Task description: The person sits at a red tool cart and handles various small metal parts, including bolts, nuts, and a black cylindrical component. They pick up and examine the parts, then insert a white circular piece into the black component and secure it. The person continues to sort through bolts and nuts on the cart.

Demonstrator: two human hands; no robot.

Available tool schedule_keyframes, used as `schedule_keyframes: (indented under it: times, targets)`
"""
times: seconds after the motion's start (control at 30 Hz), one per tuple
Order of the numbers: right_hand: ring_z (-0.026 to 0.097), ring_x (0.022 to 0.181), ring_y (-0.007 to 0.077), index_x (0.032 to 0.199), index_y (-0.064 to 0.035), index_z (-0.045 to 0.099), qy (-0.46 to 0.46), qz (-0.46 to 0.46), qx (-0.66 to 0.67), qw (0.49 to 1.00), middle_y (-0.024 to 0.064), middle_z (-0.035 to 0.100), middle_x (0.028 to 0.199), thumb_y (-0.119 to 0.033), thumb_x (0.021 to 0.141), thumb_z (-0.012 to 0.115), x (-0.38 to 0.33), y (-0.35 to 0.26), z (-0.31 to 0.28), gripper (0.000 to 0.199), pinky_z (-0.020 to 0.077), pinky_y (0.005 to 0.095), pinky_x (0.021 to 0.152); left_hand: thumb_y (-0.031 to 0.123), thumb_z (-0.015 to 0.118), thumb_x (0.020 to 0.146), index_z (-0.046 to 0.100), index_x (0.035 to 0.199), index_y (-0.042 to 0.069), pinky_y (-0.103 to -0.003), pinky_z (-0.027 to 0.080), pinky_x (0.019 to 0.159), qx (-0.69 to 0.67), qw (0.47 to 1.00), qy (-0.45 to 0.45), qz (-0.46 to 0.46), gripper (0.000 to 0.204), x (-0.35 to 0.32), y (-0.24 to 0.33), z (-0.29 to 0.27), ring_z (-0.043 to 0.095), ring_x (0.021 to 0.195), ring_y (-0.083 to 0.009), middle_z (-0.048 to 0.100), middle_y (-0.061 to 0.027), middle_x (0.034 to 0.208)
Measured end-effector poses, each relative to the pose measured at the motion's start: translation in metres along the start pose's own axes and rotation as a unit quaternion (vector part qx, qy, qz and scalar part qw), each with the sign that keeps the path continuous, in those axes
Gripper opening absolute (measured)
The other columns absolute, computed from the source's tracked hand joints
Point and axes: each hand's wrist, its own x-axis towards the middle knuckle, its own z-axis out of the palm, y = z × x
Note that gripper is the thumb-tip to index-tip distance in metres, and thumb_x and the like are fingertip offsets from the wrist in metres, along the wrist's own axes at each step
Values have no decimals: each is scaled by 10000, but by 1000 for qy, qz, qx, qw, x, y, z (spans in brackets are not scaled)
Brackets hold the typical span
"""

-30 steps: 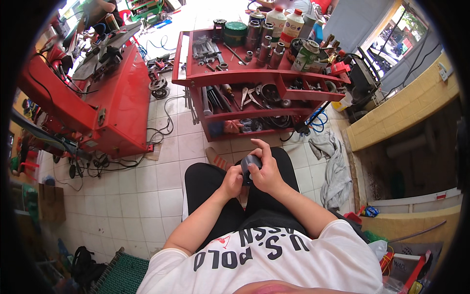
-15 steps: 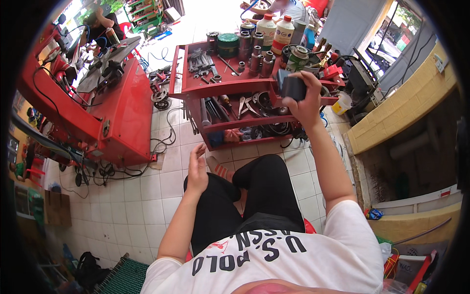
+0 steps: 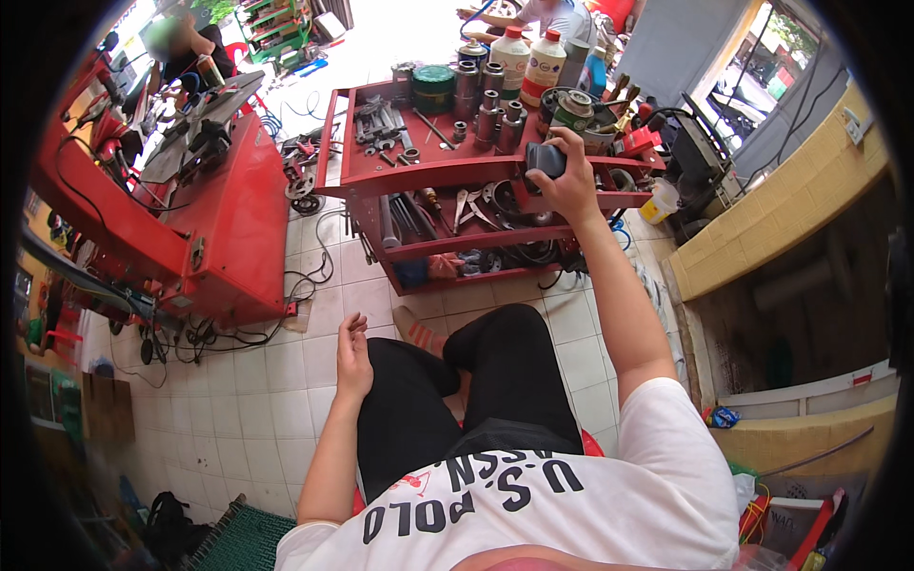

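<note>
My right hand (image 3: 573, 183) grips a dark object (image 3: 544, 162); my left hand (image 3: 353, 360) is loose. The red tray (image 3: 438, 175) holds wrenches (image 3: 379, 124) and sockets (image 3: 488, 122).

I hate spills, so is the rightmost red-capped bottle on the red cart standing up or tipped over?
Standing up: the bottle is on the red cart with its red cap at the top.
</note>
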Motion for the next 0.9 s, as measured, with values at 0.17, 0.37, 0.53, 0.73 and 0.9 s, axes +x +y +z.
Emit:
schedule_keyframes:
  times: [0.17,0.37,0.53,0.73,0.9]
  targets:
    - [721,935,388,1435,-84,428,-22,58,32,998,169,725,1003,-488,890,795,10,19,-11,771,550,432,852,254,428,1151,478,1465,1,-397,461,1125,28,1000,-5,5,406,-3,-10,14,599,1295,-289,617,-195,1375]
    - [718,964,385,1443,-66,430,-53,87,36,994,203,724,1030,-516,943,728,16,23,-9,737,545,428,884,234,441,1146,504,1444,7,-379,474,1104,26,1000,1,-11,380,-3,-12,12,611,1278,-280,628,-188,1359]
    - [718,974,375,1454,-68,417,-62,93,63,992,196,725,1055,-523,961,704,15,20,-10,730,543,424,893,260,441,1149,514,1433,8,-373,474,1099,28,999,2,-16,387,-3,-14,12,614,1271,-279,633,-183,1356]
    - [717,977,350,1466,-66,398,-59,85,80,991,188,721,1061,-547,959,707,13,23,-10,764,539,425,904,311,396,1164,501,1438,2,-394,465,1128,63,998,-10,-20,427,-2,-15,9,620,1280,-284,632,-199,1362]
    - [726,941,322,1480,-60,385,-22,71,84,994,170,713,1023,-605,917,735,6,24,-9,858,553,407,860,317,388,1162,505,1439,9,-385,482,1099,79,997,-13,-11,430,-2,-21,10,646,1232,-280,638,-197,1348]
